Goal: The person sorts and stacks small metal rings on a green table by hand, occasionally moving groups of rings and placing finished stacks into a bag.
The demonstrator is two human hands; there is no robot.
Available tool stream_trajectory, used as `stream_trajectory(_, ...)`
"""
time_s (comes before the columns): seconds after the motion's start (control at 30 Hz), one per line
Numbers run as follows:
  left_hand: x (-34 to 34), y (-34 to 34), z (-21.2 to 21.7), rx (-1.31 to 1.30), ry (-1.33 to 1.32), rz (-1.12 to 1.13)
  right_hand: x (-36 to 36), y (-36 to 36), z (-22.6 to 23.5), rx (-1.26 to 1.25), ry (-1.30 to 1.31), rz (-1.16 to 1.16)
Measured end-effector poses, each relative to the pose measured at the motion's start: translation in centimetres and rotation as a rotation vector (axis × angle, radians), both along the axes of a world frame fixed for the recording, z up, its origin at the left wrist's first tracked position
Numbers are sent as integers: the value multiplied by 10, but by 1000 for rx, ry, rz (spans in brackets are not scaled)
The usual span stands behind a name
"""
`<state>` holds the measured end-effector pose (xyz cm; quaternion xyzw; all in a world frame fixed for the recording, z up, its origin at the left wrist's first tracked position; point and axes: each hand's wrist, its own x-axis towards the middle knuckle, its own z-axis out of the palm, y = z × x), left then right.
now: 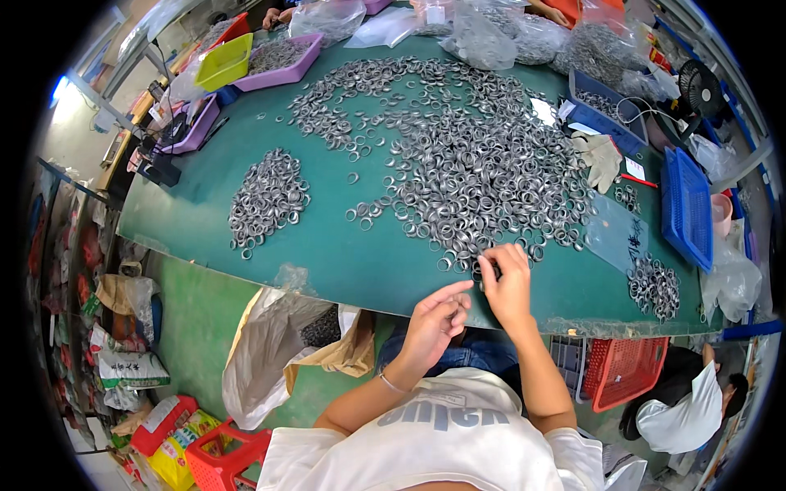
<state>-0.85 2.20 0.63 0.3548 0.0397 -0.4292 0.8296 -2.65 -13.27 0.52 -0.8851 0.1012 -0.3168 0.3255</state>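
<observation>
A broad heap of grey metal rings [483, 172] covers the middle of the green table. At its near edge my right hand [511, 286] bends down, thumb and fingers closed around a metal ring [496, 268] that is partly hidden. My left hand [436, 321] is just left of it, above the table's front edge. Its index finger points toward the right hand while the thumb and other fingers are curled in; whatever they may hold is hidden. A smaller pile of rings [268, 199] lies to the left, and another small pile [653, 286] at the right.
A white glove [600, 160], a red pen [639, 180] and a clear plastic sheet [616, 233] lie right of the heap. Blue baskets [686, 209] line the right edge; purple [282, 69] and yellow trays [223, 62] stand far left. An open sack [270, 348] hangs below the front edge.
</observation>
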Motion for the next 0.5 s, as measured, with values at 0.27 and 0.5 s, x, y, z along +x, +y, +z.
stream_trajectory(0.27,7,-2,-3,65,-137,-118,-37,7,32,338,371,341)
stream_trajectory(0.5,5,0,4,-12,23,-103,18,-16,22,-194,71,-70)
